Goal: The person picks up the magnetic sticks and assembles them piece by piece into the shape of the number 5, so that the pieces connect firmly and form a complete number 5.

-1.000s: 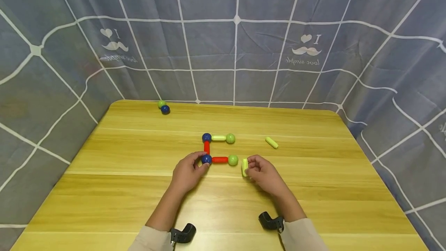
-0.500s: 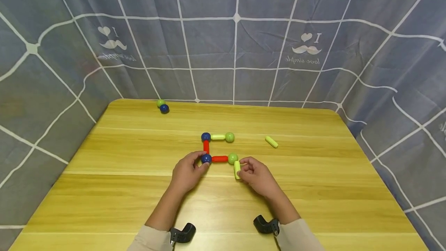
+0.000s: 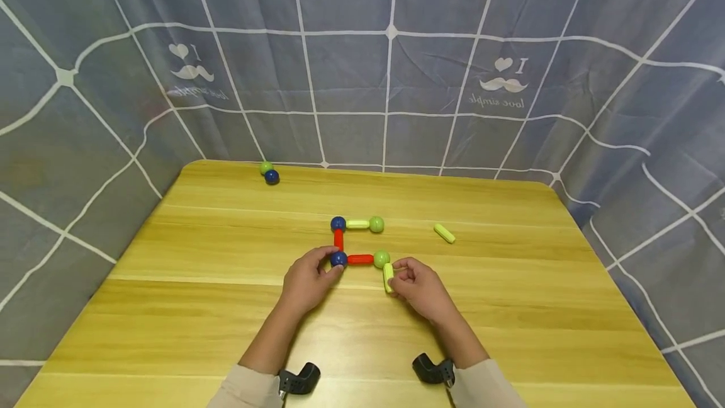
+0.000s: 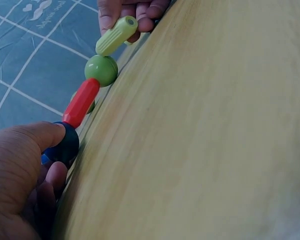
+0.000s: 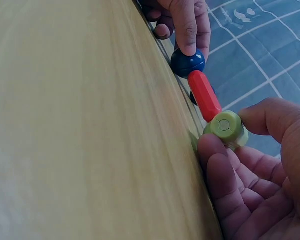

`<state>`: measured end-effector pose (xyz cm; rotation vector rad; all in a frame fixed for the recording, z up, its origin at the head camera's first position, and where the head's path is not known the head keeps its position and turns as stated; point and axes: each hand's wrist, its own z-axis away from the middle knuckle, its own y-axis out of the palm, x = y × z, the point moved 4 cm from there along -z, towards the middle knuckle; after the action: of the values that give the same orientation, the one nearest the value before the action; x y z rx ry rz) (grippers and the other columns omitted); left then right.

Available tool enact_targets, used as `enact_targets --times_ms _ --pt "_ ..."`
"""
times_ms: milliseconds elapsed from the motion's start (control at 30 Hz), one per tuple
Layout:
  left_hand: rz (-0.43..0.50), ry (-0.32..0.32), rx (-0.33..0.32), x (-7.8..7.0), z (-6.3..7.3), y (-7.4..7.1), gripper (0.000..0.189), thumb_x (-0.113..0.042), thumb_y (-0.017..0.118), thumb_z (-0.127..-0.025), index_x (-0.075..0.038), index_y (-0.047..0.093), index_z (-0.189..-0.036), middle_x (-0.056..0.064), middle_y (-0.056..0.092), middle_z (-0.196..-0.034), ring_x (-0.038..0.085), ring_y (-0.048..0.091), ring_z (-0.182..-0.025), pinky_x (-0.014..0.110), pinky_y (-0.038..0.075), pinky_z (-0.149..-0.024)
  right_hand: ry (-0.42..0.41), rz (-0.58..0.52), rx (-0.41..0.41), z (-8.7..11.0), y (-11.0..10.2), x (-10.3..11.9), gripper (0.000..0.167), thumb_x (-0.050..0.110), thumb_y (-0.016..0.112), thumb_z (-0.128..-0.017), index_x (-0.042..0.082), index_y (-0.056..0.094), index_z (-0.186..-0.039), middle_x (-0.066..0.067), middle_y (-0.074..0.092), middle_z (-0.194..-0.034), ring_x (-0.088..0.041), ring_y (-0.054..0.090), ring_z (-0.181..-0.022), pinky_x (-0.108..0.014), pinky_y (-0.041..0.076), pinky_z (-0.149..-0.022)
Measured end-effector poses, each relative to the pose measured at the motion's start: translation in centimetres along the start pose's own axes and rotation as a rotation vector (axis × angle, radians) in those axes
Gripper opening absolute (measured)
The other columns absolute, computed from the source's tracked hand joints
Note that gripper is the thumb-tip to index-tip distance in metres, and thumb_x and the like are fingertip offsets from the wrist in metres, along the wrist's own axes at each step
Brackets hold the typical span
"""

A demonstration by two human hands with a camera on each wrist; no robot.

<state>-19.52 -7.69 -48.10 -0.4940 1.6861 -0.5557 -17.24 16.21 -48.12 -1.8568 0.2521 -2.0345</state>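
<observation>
My left hand (image 3: 308, 279) pinches a dark blue ball (image 3: 338, 259) at the near left corner of a joined shape on the table. From that ball a red rod (image 3: 360, 259) runs right to a green ball (image 3: 382, 259). Another red rod (image 3: 338, 240) leads back to a second blue ball (image 3: 338, 224), which a yellow-green rod (image 3: 357, 224) links to a far green ball (image 3: 376, 224). My right hand (image 3: 421, 288) pinches a loose yellow-green rod (image 4: 116, 36) between thumb and fingers, its end right at the near green ball (image 4: 101, 70) in the left wrist view.
A spare yellow-green rod (image 3: 444, 233) lies to the right of the shape. At the back left edge of the wooden table (image 3: 187, 238) sit a green ball (image 3: 266, 168) and a blue ball (image 3: 272, 177). A grey checked curtain (image 3: 345, 74) hangs behind.
My right hand has moved left with the yellow-green rod, bringing it from beside the near green ball to right at it. My left hand keeps its hold on the blue ball.
</observation>
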Motion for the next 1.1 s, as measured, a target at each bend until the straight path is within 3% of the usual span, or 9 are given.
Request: enact_targets --times_ms 333,833,967,1100 --pt "-0.022 0.013 -0.02 0.02 0.02 0.31 0.035 -0.025 0.077 -0.087 -0.015 0.071 -0.12 -0.005 0.053 -0.074 0.012 0.048 -0.062 0.031 0.039 -0.056 -0.025 -0.004 0.024 0.11 0.05 -0.28 0.026 0.007 0.069 -0.09 0.0 0.062 -0.114 -0.006 0.069 -0.086 -0.018 0.067 -0.072 -0.028 0.056 -0.063" --pt "-0.017 0.018 -0.015 0.26 0.08 0.15 0.035 -0.024 0.077 -0.088 -0.014 0.07 -0.12 -0.004 0.056 -0.078 0.012 0.049 -0.062 0.031 0.04 -0.056 -0.078 0.043 0.046 0.22 0.43 -0.11 0.022 0.01 0.069 -0.091 0.003 0.064 -0.111 -0.004 0.065 -0.084 -0.018 0.059 -0.069 -0.026 0.05 -0.061" --pt "-0.022 0.02 -0.014 0.28 0.08 0.19 0.035 -0.025 0.077 -0.088 -0.014 0.07 -0.12 -0.004 0.054 -0.076 0.012 0.048 -0.061 0.031 0.039 -0.055 -0.051 -0.019 0.012 -0.04 0.25 -0.22 0.018 0.008 0.066 -0.092 0.002 0.065 -0.109 -0.006 0.063 -0.084 -0.018 0.06 -0.068 -0.027 0.052 -0.06" --pt "-0.027 0.026 -0.013 0.33 0.06 0.24 0.035 -0.025 0.076 -0.088 -0.015 0.07 -0.121 -0.004 0.054 -0.074 0.012 0.048 -0.06 0.03 0.038 -0.054 -0.04 -0.062 -0.07 -0.58 -0.29 -0.49 0.015 0.008 0.064 -0.094 0.002 0.066 -0.108 -0.009 0.063 -0.088 -0.02 0.059 -0.071 -0.028 0.051 -0.06"
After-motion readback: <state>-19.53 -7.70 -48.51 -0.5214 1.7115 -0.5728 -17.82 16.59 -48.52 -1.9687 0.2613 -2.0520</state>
